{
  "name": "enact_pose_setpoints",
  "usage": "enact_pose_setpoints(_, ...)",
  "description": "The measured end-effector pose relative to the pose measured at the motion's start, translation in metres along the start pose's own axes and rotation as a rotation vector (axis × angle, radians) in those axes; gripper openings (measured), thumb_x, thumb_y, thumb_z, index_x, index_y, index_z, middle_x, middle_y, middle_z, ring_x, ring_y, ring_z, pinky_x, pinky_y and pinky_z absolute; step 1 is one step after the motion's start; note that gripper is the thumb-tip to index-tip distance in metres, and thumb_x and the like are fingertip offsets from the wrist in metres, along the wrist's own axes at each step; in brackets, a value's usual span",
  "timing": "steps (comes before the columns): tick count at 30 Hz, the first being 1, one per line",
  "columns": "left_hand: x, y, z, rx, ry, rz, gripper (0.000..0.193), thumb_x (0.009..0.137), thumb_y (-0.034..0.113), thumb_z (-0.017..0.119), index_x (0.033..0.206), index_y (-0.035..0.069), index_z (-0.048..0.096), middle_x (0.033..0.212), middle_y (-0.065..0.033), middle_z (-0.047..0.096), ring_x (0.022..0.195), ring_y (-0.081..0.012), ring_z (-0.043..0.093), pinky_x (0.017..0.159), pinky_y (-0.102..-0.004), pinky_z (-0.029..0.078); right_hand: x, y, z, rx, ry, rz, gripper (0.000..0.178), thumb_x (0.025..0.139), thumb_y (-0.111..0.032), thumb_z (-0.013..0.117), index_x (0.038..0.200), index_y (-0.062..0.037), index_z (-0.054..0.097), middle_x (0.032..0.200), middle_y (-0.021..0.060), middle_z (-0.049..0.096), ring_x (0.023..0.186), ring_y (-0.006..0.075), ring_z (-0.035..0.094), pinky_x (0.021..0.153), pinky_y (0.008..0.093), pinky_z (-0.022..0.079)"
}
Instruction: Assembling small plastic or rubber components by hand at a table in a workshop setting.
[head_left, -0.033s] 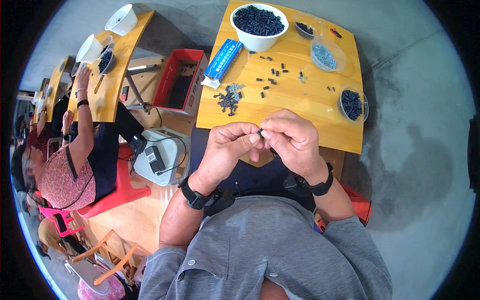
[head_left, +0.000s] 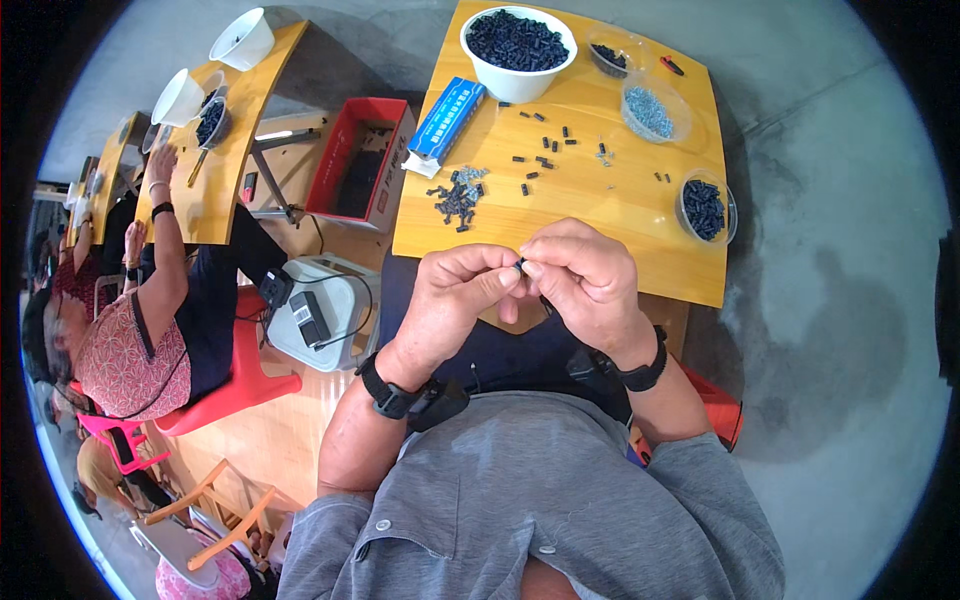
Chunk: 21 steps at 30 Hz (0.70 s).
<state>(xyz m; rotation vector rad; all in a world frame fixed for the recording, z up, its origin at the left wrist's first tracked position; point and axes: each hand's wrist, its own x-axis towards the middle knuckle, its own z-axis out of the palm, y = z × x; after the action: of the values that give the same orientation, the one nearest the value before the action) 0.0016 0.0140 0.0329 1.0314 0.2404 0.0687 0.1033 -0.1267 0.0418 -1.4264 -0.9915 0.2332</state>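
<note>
A small black plastic part (head_left: 521, 264) is pinched between the fingertips of the left hand (head_left: 455, 298) and right hand (head_left: 583, 280), both grips closed narrowly on it. Beyond them, loose black parts (head_left: 458, 200) are scattered on the yellow wooden bench (head_left: 600, 200); farther still, a white bowl of black parts (head_left: 518, 42) is seen.

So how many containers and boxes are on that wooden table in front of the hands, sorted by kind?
White bowl: 1
Small clear dishes: 3, one with black parts at the far edge, one with silvery parts, one with black parts on the right
Blue box: 1
Total: 5
</note>
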Motion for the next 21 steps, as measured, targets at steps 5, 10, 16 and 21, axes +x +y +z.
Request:
enact_pose_setpoints(5,0.002,0.0,-0.003,0.017,0.0,-0.081,0.012,0.09,0.004,0.057,0.096,-0.003,0.064,0.083,-0.0081,0.066,0.063,-0.0108,0.059,0.058,-0.0227,0.05,0.002,0.002,-0.005,-0.171,-0.033,-0.15,0.012,0.079,0.006,0.063,0.091,0.0014,0.063,0.08,0.0129,0.062,0.067,0.0237,0.062,0.057,0.0296,0.05)
enact_pose_setpoints(10,0.004,-0.002,-0.001,0.016,-0.037,-0.135,0.013,0.09,0.004,0.057,0.098,-0.004,0.063,0.083,-0.0092,0.066,0.063,-0.0129,0.06,0.057,-0.0247,0.051,-0.004,0.008,-0.011,-0.162,-0.056,-0.164,0.012,0.081,0.004,0.063,0.092,0.0006,0.062,0.083,0.0141,0.063,0.071,0.0228,0.063,0.061,0.0291,0.05)
enact_pose_setpoints(16,0.0,0.002,0.001,0.155,-0.045,-0.161,0.011,0.088,0.004,0.06,0.094,-0.004,0.065,0.079,-0.0077,0.066,0.061,-0.0111,0.059,0.057,-0.0237,0.051,-0.004,0.006,-0.017,-0.178,-0.13,-0.232,0.013,0.082,0.004,0.063,0.094,0.0002,0.061,0.085,0.0152,0.063,0.072,0.025,0.064,0.062,0.0299,0.051)
enact_pose_setpoints(21,-0.004,0.002,0.004,0.181,-0.039,-0.121,0.009,0.088,0.003,0.06,0.091,-0.004,0.065,0.077,-0.0067,0.066,0.061,-0.0103,0.06,0.057,-0.0233,0.05,-0.006,0.0,-0.016,-0.178,-0.166,-0.23,0.015,0.082,0.002,0.062,0.097,-0.0008,0.061,0.087,0.0149,0.063,0.073,0.0255,0.064,0.061,0.0305,0.051)
